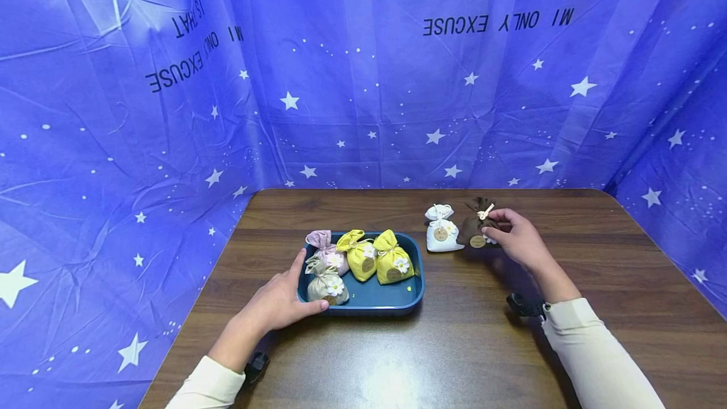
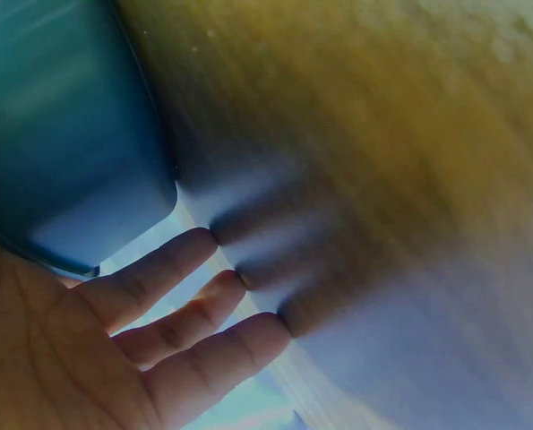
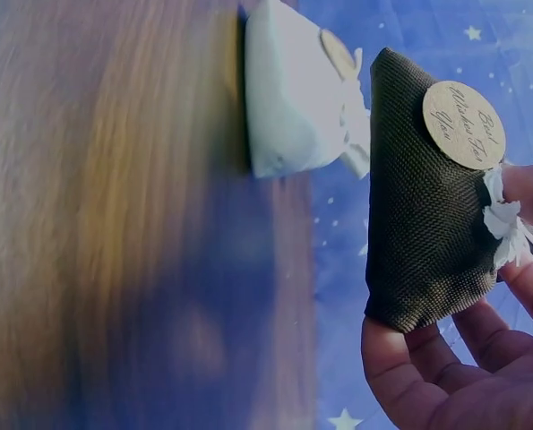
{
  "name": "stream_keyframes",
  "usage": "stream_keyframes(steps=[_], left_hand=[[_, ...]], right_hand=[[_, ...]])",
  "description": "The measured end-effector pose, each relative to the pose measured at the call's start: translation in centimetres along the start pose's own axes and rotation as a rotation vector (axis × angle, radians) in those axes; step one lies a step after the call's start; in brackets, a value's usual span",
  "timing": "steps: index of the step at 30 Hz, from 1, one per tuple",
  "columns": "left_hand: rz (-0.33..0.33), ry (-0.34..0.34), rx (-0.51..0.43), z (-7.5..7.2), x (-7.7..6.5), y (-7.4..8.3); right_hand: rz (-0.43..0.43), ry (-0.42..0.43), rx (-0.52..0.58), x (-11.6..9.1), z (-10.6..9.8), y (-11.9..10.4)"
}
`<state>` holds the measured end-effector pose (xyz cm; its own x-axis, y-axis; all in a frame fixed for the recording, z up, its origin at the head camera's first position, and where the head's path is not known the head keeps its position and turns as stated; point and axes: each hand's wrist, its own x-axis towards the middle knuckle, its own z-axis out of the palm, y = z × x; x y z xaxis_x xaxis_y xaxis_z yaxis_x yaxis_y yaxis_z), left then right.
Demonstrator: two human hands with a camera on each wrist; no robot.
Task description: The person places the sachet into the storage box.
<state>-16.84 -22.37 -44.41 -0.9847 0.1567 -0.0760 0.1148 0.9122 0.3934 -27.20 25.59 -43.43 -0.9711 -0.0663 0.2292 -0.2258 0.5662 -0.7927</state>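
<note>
My right hand point(image 1: 522, 242) pinches a small brown drawstring sachet point(image 1: 472, 227) near its tied neck. In the right wrist view the brown sachet point(image 3: 432, 197) shows a round "Best Wishes For You" tag, with fingers under one side. It looks raised off the table. Just left of it, a white sachet point(image 1: 442, 238) stands on the table. My left hand point(image 1: 279, 298) rests against the left end of a blue tray point(image 1: 369, 309), thumb at the front rim. In the left wrist view three fingers point(image 2: 221, 358) extend fairly straight beside the tray's outer wall.
Inside the tray sit two yellow sachets point(image 1: 361, 260), a pinkish-purple sachet point(image 1: 320, 242) and a beige sachet point(image 1: 325, 286), several with white flowers. Beneath everything is a brown wooden table point(image 1: 454, 346). A blue star-print curtain point(image 1: 369, 100) surrounds its back and sides.
</note>
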Motion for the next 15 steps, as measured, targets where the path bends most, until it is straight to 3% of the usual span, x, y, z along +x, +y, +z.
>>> stream_keyframes(steps=[15], left_hand=[[0.002, 0.0, 0.007, 0.1, 0.1, -0.1]], right_hand=[[-0.074, -0.03, 0.03, -0.6, 1.7, -2.3]])
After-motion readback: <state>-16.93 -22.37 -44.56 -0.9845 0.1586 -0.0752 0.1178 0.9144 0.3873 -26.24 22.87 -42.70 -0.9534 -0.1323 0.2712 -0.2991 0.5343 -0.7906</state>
